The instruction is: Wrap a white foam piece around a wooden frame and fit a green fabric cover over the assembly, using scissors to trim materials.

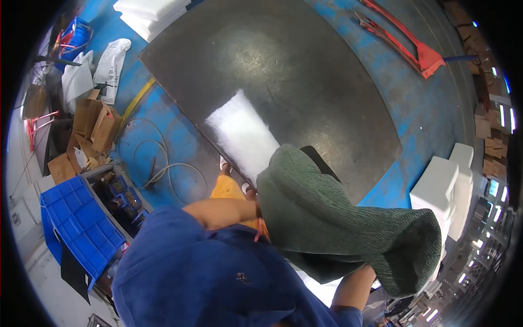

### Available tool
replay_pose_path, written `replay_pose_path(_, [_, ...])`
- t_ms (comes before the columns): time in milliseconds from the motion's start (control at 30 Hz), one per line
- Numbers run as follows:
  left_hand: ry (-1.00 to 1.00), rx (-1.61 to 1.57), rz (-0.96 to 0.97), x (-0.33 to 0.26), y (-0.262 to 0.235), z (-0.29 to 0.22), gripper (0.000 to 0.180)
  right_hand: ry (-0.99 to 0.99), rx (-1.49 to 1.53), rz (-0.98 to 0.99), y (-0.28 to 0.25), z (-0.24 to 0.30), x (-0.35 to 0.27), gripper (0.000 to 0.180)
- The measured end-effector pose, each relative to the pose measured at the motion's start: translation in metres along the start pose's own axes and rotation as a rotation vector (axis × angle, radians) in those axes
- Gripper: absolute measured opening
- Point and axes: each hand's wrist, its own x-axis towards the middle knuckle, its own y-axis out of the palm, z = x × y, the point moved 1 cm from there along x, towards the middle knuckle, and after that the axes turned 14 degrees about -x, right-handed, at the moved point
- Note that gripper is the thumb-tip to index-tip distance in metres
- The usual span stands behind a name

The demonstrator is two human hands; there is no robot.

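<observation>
A dark green, ribbed fabric cover (327, 196) hangs bunched in front of my body, over the near edge of the dark table. My left forearm (220, 212) reaches across and goes in behind the cover's left side, which hides the hand. On the right, my right forearm (353, 289) passes up under the hanging fabric, and that hand is hidden too. A strip of fluffy white batting (242, 133) lies on the table, its near end meeting the cover. Black lining shows along part of the cover's edge.
The dark table (261, 60) fills the middle. White foam blocks (436, 182) stand at the right, more foam (150, 13) at the far left. A red pallet jack (427, 57) is far right. Cardboard boxes (103, 125), a blue crate (81, 223) and a looped hose (163, 147) are left.
</observation>
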Motion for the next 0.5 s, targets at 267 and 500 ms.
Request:
replay_pose_path(267, [0.601, -0.456, 0.342, -0.106, 0.002, -0.123, 0.054, 0.030, 0.112, 0.158, 0.010, 0.015, 0.007, 0.047])
replay_pose_path(500, [0.689, -0.061, -0.014, -0.165, 0.033, -0.150, 0.030, 0.025, 0.530, 0.545, 0.011, 0.035, 0.037, 0.056])
